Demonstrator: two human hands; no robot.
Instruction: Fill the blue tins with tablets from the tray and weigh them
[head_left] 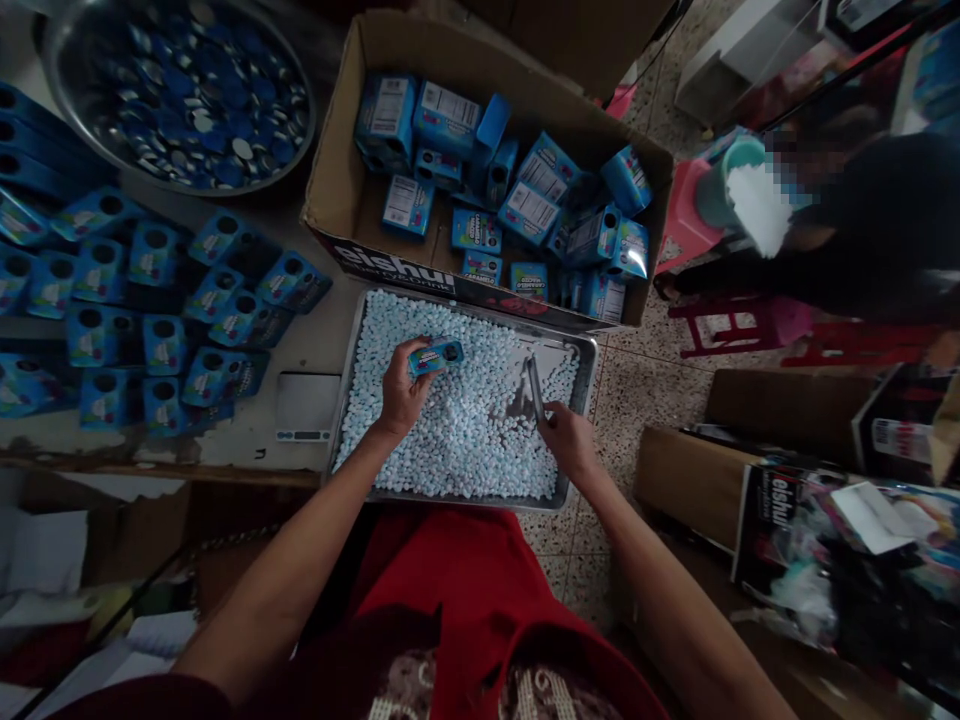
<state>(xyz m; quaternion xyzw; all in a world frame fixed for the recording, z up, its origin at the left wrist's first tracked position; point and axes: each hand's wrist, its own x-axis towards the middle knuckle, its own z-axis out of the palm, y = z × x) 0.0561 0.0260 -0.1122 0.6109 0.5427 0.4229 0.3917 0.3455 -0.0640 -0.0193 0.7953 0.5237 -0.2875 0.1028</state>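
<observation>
My left hand point(401, 392) is closed around a small blue candy box point(436, 356), held over a metal tray point(352, 375) filled with small pale blue and white candies point(465, 430). My right hand point(568, 438) grips a thin metal scoop point(535, 388) whose tip rests among the candies near a bare patch of the tray. Both hands hover above the tray, which lies across my lap.
A cardboard box point(337, 190) beyond the tray holds several blue boxes. Rows of open blue boxes point(150, 300) stand on the table at left, by a small scale point(304, 405) and a metal bowl point(67, 100) of blue caps. Another person point(862, 220) sits at right beside red stools.
</observation>
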